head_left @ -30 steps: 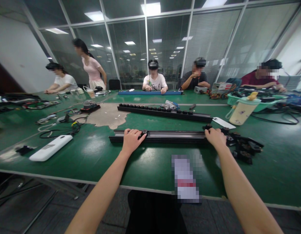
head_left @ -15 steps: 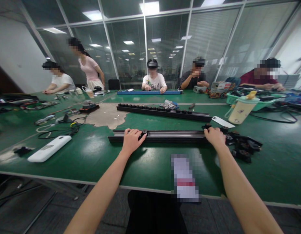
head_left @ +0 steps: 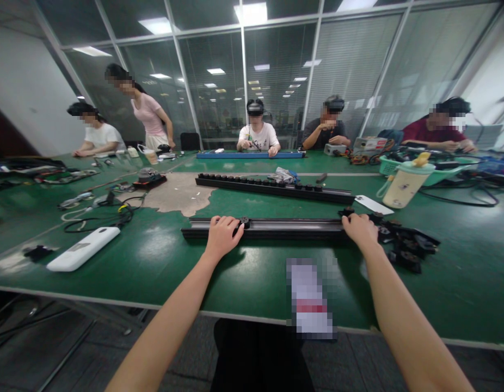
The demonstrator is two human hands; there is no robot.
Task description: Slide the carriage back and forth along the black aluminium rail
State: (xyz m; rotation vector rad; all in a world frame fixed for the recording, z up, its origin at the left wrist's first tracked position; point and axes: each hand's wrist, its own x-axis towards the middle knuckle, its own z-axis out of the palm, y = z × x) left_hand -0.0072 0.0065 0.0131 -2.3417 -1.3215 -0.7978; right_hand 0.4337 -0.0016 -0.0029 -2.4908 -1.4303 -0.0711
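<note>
A long black rail with a shiny channel along its top lies across the table in front of me. My left hand is closed over its left part, thumb on the near side, against a small black block sitting in the channel. The fingers partly cover this block. At the rail's right end, my right hand grips the end, its fingertips curled over the top. Beside that hand lies a pile of loose black blocks.
Behind lies a second black rail lined with several blocks. A phone lies by the front edge, a white device to the left. A tumbler and a green basket stand right. Other people sit or stand across the table.
The small black block has shifted slightly right along the channel, and my left hand has moved a little right with it. My right hand stays in place.
</note>
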